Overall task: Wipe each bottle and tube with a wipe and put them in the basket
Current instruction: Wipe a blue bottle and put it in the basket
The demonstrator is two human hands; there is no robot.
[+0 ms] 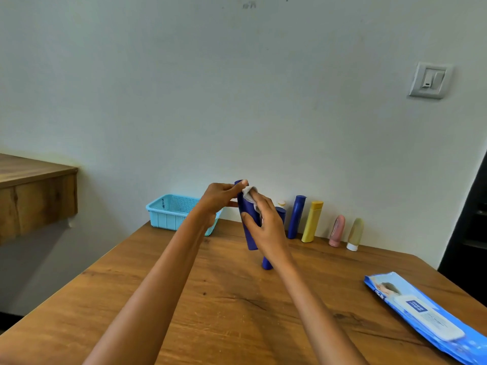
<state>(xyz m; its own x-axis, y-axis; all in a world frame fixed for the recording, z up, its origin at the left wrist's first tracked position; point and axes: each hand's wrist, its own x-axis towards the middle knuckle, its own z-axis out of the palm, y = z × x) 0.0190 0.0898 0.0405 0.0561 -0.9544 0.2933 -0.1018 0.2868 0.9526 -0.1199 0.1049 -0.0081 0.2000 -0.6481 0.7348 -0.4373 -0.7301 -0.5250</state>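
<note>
- Head view: left hand (220,197) grips the upper end of a dark blue bottle (249,227), held up off the bench (158,299) and slightly tilted. Right hand (266,225) curls round the bottle's side and presses a white wipe (249,194) against it near the top.
- Step in hand, as judged: wiping this bottle; not yet in the basket.
- Risk: the left hand holds only the top end; a hard downward stroke with the wipe could twist the bottle out of the grip.
- Risk: a second blue bottle (266,263) stands just below the right wrist; lowering the arms could tip it.
- Risk: a row stands close together by the wall: blue bottle (296,217), yellow bottle (312,222), pink tube (336,231), beige tube (355,234). Knocking one could topple its neighbours.
- Containers: light blue basket (168,212) sits at the far left of the bench, partly hidden by the left forearm; the visible inside shows no bottles or tubes.
- Wipes pack (424,314) lies flat at the near right, flap apparently closed.
</note>
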